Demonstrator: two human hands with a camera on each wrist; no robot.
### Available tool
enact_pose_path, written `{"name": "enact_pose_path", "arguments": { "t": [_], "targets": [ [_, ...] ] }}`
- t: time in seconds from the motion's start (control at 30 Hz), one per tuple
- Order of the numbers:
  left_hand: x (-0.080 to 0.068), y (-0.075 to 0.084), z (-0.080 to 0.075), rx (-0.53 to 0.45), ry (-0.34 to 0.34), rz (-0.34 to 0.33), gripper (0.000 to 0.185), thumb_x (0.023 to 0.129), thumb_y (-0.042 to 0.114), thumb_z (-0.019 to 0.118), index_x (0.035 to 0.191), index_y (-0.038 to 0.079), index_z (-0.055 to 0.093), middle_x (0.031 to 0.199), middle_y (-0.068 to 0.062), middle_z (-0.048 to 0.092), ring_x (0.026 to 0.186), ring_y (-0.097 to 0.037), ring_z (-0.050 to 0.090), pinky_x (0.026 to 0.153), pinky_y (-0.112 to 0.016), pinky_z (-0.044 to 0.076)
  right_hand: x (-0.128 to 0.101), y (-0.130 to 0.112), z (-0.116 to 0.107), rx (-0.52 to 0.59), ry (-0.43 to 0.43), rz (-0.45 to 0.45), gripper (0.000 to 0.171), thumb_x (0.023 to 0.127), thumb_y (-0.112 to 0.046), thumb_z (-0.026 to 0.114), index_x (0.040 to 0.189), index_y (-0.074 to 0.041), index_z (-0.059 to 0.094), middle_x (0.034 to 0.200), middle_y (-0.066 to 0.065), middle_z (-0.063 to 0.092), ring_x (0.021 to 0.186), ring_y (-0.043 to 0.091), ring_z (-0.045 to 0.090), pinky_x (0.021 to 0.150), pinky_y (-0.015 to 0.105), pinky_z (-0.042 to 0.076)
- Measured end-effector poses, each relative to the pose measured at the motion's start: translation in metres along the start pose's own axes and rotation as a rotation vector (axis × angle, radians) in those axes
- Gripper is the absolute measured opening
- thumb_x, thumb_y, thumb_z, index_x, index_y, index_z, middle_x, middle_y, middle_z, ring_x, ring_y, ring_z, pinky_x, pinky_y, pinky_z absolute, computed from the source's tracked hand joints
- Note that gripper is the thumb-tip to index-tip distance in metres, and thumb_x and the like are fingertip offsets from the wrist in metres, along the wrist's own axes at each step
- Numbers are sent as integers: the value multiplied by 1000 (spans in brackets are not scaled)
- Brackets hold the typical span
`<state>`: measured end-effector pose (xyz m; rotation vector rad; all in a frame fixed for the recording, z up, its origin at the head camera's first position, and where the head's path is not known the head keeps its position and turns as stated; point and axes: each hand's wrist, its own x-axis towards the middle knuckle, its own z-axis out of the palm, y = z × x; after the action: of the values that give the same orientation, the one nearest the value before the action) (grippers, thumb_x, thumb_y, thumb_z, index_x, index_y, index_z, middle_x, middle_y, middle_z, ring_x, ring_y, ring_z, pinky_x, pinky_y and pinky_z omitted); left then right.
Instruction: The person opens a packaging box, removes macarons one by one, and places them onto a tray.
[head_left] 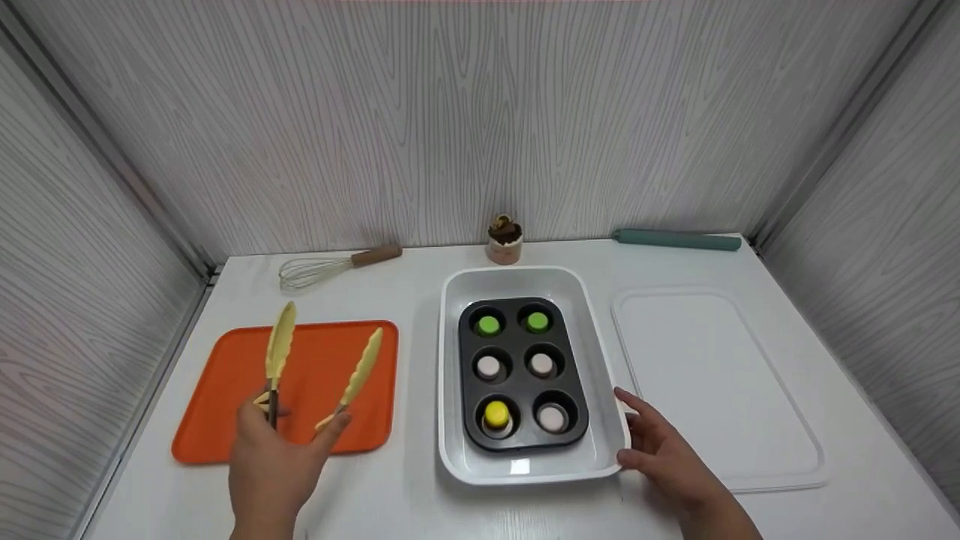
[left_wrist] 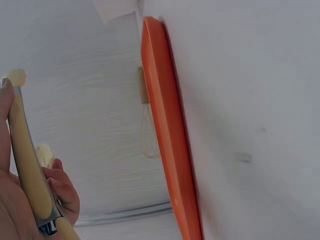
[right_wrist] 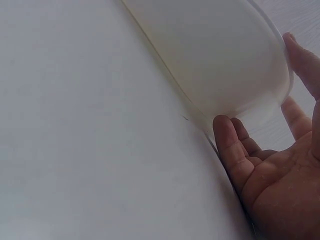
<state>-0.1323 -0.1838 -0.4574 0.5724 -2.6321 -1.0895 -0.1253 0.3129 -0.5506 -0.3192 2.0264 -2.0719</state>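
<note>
My left hand [head_left: 274, 465] grips yellow-tipped tongs [head_left: 281, 341], their arms spread apart above the orange tray [head_left: 330, 375]. In the left wrist view, the yellow handle of the tongs [left_wrist: 29, 160] lies along the palm. With thumb and fingers, my right hand [head_left: 667, 450] holds the front right corner of a white tub [head_left: 517, 469]; in the right wrist view its fingertips are at the tub's outer wall [right_wrist: 220, 55]. Inside the tub is a dark muffin tin [head_left: 517, 390]. Its cups hold green pieces [head_left: 488, 325] at the back, white pieces [head_left: 488, 367] midway, a yellow piece [head_left: 496, 414] front left and a white one front right.
A whisk [head_left: 337, 266] lies behind the orange tray. Behind the tub stands a small pot-like ornament [head_left: 505, 244]. A green rolling-pin-like rod [head_left: 675, 240] lies at the back right, and a flat white lid [head_left: 720, 390] lies right of the tub. Panels [head_left: 450, 120] wall the table.
</note>
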Motion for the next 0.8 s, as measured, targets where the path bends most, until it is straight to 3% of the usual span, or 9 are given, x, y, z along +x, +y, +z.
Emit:
{"name": "enact_pose_path", "arguments": {
  "t": [0.17,0.33,0.6,0.8],
  "targets": [
    [-8,25,5,24,-117,164,122,67,82,83,148,1,43,127,-16,63,104,-34,62,84,-51,52,1,2,-2,21,-36,-37,90,96,8,69,167,-4,16,150,39,40,126,31,61,99,38,56],
    [-16,50,11,55,-210,309,115,67,76,88,148,7,45,123,-9,65,90,-24,58,73,-41,50,1,3,-3,32,-43,-34,90,97,8,69,168,-5,16,152,39,38,128,30,60,100,39,55],
    [-21,74,23,66,-236,576,96,69,60,95,140,12,53,114,-1,69,86,-21,62,68,-39,52,0,5,-2,21,-36,-39,90,97,8,70,168,-5,16,150,39,41,125,30,61,99,38,56],
    [-24,85,38,111,-309,679,84,73,53,96,136,15,54,120,1,72,85,-16,65,68,-35,53,1,5,-3,23,-24,-39,91,96,6,72,168,-4,17,148,37,44,122,29,63,97,38,57]
  ]
}}
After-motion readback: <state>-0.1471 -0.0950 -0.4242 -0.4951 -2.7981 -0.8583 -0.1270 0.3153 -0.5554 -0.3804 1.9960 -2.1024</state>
